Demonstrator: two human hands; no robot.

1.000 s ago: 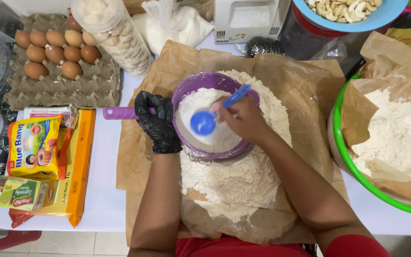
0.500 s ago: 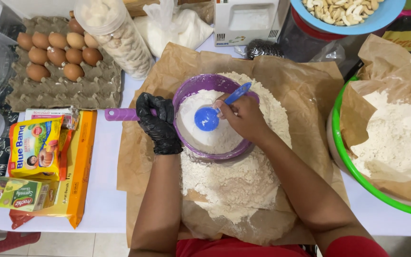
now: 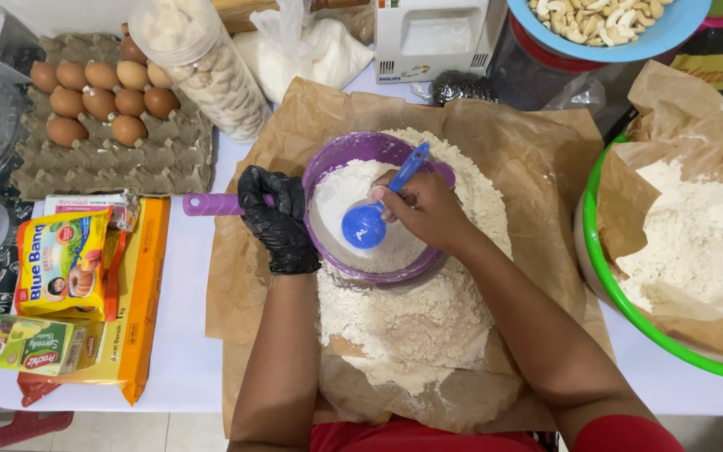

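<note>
**Materials and finishes on the white tabletop**

A glossy black rubbery glove is covering the left hand (image 3: 278,219), which is gripping a smooth purple plastic sieve (image 3: 328,163). The bare right hand (image 3: 424,205) is holding a shiny blue plastic spoon (image 3: 366,224). Matt, powdery white flour (image 3: 416,322) is lying heaped on creased brown paper (image 3: 512,151) at the centre. Toward the left edge, rough grey pulp egg tray (image 3: 127,163) is carrying smooth matt brown eggs (image 3: 98,100). At the right edge, a glossy green plastic bowl (image 3: 629,314) is showing a crumpled paper lining. Glossy printed packets (image 3: 60,264) are lying near the front left corner.
</note>
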